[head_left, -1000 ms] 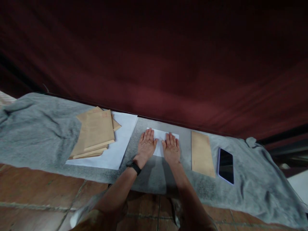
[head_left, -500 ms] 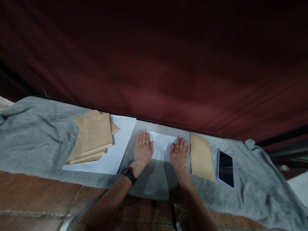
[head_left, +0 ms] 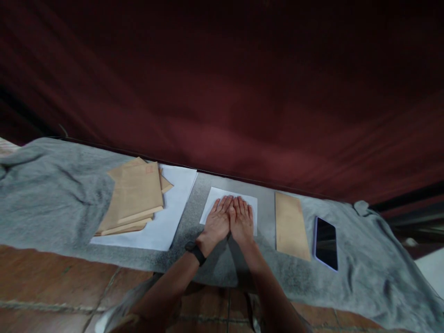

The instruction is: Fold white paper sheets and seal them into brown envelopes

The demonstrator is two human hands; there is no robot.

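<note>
A white sheet of paper (head_left: pixel 222 193) lies in front of me on the grey cloth, apparently folded down to a small rectangle. My left hand (head_left: pixel 218 219) rests flat on it, palm down, fingers stretched out. Right beside it, my right hand (head_left: pixel 242 219) also presses flat on the paper, and the two hands touch along their inner edges. The middle of the paper is hidden under them. A single brown envelope (head_left: pixel 292 226) lies to the right of my right hand, apart from it.
On the left, several brown envelopes (head_left: pixel 138 192) are piled over larger white sheets (head_left: pixel 178 199). A phone (head_left: pixel 326 243) lies at the right on the grey cloth (head_left: pixel 367 263). A dark red curtain (head_left: pixel 222 92) hangs along the back edge; floor tiles (head_left: pixel 52 282) show in front.
Both hands have slid inward from the paper's left and right ends to its middle, where they now meet. Its ends have come into view. The envelopes and phone have stayed put.
</note>
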